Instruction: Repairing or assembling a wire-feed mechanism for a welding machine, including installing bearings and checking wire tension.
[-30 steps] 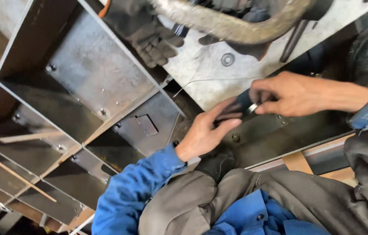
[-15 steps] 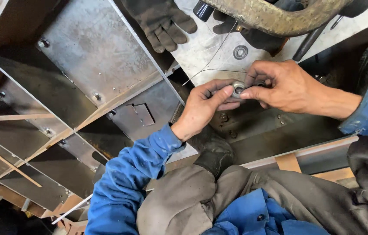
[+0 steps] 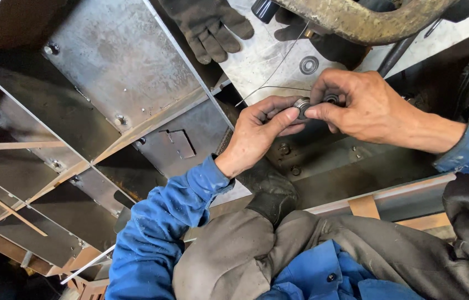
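My left hand [image 3: 261, 132] and my right hand [image 3: 365, 108] meet over a dark steel frame [image 3: 334, 161]. Together they pinch a small round metal part [image 3: 301, 105], like a nut or roller, between thumbs and fingertips. A thin wire [image 3: 270, 78] runs from near the part up toward the top of the view. Both arms wear blue sleeves [image 3: 162, 222]. A flat washer [image 3: 308, 65] lies on the pale metal plate [image 3: 256, 55] just above my hands.
A dark work glove [image 3: 207, 22] lies on the plate at the top. A thick worn hose [image 3: 362, 19] curves across the top right. Grey steel partition plates [image 3: 118, 66] with bolts fill the left. My grey trousers [image 3: 245, 255] are below.
The view has shifted slightly. My hands stay together on the small round part, now lifted a little and turned between the fingertips. One second ago the right hand held a dark tool-like object.
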